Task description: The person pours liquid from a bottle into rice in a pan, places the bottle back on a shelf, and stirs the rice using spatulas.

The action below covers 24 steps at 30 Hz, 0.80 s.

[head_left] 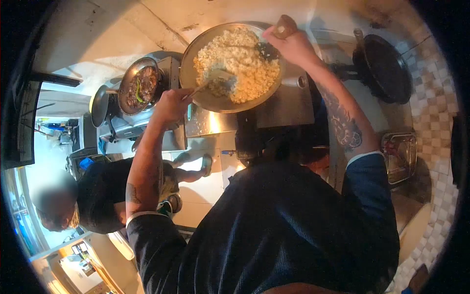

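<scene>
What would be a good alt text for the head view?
A bare left hand holds a spatula in a wide pan of rice-like food, while the right hand holds a brown-handled utensil at the pan's edge. At left are a smaller pan of dark food and another person.

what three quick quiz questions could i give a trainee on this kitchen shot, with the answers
1. Short answer: what is the left hand holding?

2. Multiple choice: what is in the large pan?
A) whole eggs in their shells
B) pale yellowish, crumbly food
C) leafy salad

3. True or false: in the smaller pan, a long green piece lies on the dark food.

Key:
1. A spatula, with its head in the large pan.
2. B
3. True
</scene>
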{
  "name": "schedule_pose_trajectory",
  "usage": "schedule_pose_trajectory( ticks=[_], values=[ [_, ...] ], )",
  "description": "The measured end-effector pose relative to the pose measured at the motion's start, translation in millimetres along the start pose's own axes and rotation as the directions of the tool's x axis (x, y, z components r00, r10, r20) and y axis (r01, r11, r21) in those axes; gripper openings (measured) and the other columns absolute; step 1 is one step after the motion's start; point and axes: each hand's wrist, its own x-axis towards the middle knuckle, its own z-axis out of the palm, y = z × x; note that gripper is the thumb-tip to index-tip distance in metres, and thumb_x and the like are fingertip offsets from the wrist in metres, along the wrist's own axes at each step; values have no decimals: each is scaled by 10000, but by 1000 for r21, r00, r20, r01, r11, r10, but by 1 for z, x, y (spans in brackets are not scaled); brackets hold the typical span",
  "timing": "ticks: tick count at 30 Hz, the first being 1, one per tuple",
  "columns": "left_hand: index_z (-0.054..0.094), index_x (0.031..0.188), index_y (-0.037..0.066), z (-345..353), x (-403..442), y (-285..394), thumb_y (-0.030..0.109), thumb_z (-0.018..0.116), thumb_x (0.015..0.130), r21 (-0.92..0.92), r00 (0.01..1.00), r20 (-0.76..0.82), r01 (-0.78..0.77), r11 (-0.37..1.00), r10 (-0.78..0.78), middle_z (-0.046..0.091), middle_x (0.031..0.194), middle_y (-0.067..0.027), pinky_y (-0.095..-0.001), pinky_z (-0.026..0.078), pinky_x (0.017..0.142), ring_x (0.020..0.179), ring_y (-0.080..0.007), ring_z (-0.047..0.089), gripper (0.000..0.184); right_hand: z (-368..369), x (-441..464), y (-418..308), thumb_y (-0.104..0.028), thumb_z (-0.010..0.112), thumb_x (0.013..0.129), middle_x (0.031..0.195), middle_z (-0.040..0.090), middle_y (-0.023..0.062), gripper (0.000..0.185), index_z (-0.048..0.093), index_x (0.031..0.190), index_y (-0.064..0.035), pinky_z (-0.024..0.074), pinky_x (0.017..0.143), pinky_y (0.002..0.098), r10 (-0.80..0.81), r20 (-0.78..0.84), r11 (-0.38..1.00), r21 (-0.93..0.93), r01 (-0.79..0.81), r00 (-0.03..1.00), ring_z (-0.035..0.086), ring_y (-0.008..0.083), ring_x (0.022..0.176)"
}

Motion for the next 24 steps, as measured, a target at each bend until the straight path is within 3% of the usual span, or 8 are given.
schedule_pose_trajectory(
  ticks=[4,9,12,13,16,17,21,24],
  values=[
    [729,1208,125,-32,0,8,212,631,925,41,994,-58,-92,995,94,707,956,-256,-447,564,785,889,-379,735,312,2,1,-3,-381,675,970,1051,746,96,261,734,1095,-159,555,857,383,53,60,997,-52,-49,997,719,274,1006],
    [724,1026,48,-71,13,31,240,563,965,181,976,-31,-206,962,215,705,918,-251,-503,550,804,877,-444,696,258,-11,-8,-11,-364,648,990,1068,745,99,253,731,1113,-158,552,879,391,-32,66,997,70,28,997,715,282,1021],
    [701,1063,40,-88,27,18,154,576,958,369,914,-44,-360,857,403,699,909,-229,-491,537,787,825,-410,675,198,-14,-5,-4,-371,644,992,1060,746,102,259,734,1124,-167,554,879,387,-85,0,996,-9,85,996,715,294,1007],
    [691,1097,41,-99,37,15,123,566,934,599,959,91,-267,755,267,719,968,-227,-508,553,825,901,-419,692,221,-17,-4,-6,-373,642,992,1061,746,104,261,734,1128,-169,554,880,387,-77,-7,997,-23,77,997,715,299,1006],
    [722,1036,39,-126,36,31,165,579,903,697,984,35,-148,702,173,737,986,-220,-497,572,849,957,-375,726,233,-36,3,-15,-386,643,987,1068,744,113,275,734,1136,-173,555,880,394,-32,21,999,7,32,999,714,319,1006],
    [747,1038,49,-131,45,41,152,617,863,758,998,56,-33,651,-15,746,1023,-215,-485,585,864,983,-350,737,240,-43,6,-16,-393,645,981,1063,744,115,285,732,1139,-172,556,875,397,-83,16,996,23,83,996,715,323,999],
    [752,937,-5,-114,91,11,176,670,846,780,984,64,53,623,-164,733,1013,-251,-485,608,819,929,-379,737,219,-39,22,-14,-434,670,932,1002,752,128,331,739,1119,-169,558,834,411,127,44,987,-107,-122,991,718,344,972],
    [768,851,52,-62,141,-74,162,664,789,788,878,472,-463,406,84,748,900,-173,-451,609,746,836,-339,738,163,0,26,26,-456,660,920,900,737,168,358,738,1035,-126,556,772,445,128,-83,990,-52,-133,988,718,376,888]
  ],
)
